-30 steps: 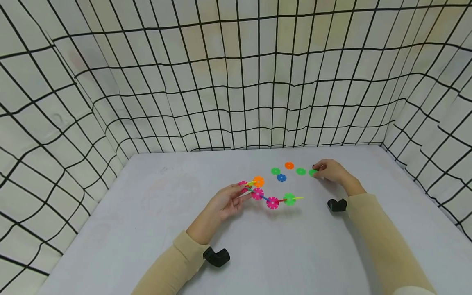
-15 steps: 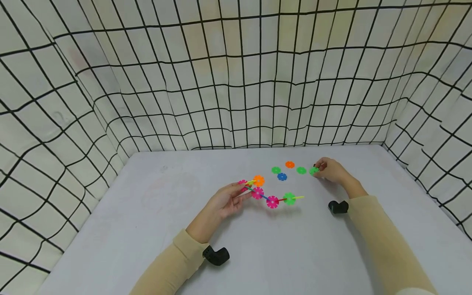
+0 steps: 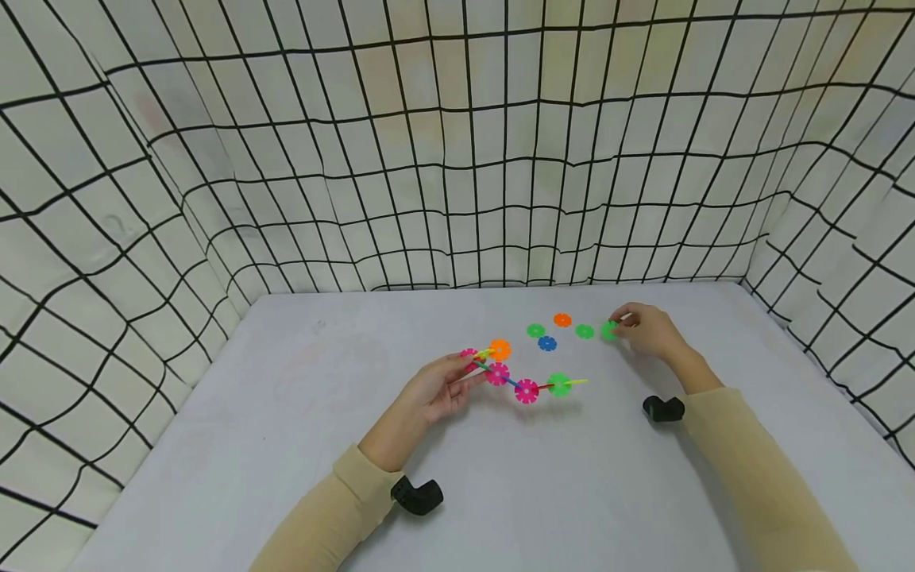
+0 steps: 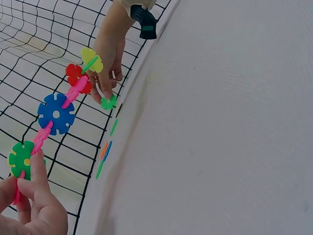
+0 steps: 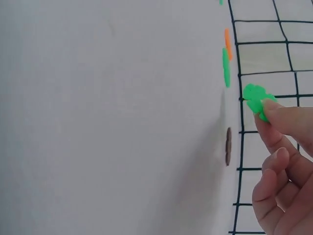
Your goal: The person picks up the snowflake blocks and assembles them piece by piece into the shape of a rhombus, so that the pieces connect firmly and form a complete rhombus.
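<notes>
My left hand [image 3: 445, 391] pinches one end of a chain of notched snowflake discs, clear of the tabletop. Pink discs [image 3: 526, 391], an orange disc [image 3: 499, 349] and a green disc [image 3: 560, 384] show in it from the head; the left wrist view shows its blue disc [image 4: 56, 114] and the red [image 4: 77, 78] and yellow [image 4: 91, 59] ones at the far end. At the right, my right hand [image 3: 646, 330] pinches a loose green snowflake disc [image 5: 258, 100] between thumb and finger, just above the table. A brown disc [image 5: 228, 147] lies below that hand.
Left of the right hand lie flat loose discs: green [image 3: 584, 331], orange [image 3: 562, 320], blue [image 3: 547, 343] and another green one [image 3: 536, 330]. The white table [image 3: 214, 445] ends at a black grid net [image 3: 500, 159] over white walls, at the back and both sides.
The right hand has picked the loose green disc up slightly from the table and turned it; its forearm has shifted a little to the right. The left hand and chain have barely moved.
</notes>
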Action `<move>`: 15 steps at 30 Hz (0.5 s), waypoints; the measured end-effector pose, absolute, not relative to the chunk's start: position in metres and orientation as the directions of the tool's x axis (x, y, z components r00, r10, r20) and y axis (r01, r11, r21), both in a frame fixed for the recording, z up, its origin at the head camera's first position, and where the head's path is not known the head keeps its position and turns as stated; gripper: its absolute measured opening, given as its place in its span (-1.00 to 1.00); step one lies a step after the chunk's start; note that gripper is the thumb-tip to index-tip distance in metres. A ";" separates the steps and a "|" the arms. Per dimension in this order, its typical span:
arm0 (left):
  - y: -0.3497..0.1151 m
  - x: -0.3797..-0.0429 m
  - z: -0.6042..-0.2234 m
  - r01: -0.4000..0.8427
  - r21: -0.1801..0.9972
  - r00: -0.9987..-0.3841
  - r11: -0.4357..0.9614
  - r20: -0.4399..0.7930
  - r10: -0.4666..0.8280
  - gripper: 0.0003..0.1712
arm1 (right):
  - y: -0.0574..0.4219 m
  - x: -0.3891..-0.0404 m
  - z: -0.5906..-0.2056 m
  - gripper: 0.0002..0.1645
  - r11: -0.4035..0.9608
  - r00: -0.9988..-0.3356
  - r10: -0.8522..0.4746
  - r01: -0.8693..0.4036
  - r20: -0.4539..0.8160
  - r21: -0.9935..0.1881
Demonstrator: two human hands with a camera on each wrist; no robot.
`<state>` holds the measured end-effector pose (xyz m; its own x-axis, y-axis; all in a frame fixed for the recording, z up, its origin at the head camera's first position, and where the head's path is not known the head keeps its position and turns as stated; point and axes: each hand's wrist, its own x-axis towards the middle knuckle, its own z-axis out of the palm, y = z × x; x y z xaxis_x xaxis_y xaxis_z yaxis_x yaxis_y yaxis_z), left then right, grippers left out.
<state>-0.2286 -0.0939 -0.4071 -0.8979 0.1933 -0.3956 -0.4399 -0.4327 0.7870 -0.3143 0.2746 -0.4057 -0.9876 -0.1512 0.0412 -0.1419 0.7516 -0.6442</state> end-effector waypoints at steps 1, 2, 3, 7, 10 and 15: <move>-0.094 -0.229 -0.407 -0.439 0.786 -0.898 -0.435 -0.394 0.193 -0.87 | 0.274 -0.313 -0.405 -0.66 0.747 -0.986 -0.158 -0.156 0.055 -0.646; -0.094 -0.229 -0.408 -0.438 0.786 -0.899 -0.437 -0.393 0.194 -0.87 | 0.273 -0.311 -0.404 -0.65 0.744 -0.983 -0.166 -0.173 0.071 -0.646; -0.094 -0.229 -0.408 -0.437 0.785 -0.899 -0.438 -0.392 0.195 -0.88 | 0.272 -0.309 -0.402 -0.65 0.737 -0.981 -0.174 -0.188 0.087 -0.649; -0.093 -0.229 -0.407 -0.443 0.780 -0.896 -0.442 -0.396 0.200 -0.90 | 0.266 -0.302 -0.393 -0.67 0.711 -0.970 -0.200 -0.242 0.141 -0.660; -0.092 -0.230 -0.406 -0.446 0.777 -0.895 -0.444 -0.397 0.203 -0.90 | 0.259 -0.297 -0.386 -0.70 0.694 -0.964 -0.210 -0.263 0.160 -0.670; -0.092 -0.230 -0.406 -0.452 0.776 -0.892 -0.440 -0.404 0.204 -0.92 | 0.246 -0.287 -0.378 -0.76 0.672 -0.957 -0.229 -0.290 0.181 -0.681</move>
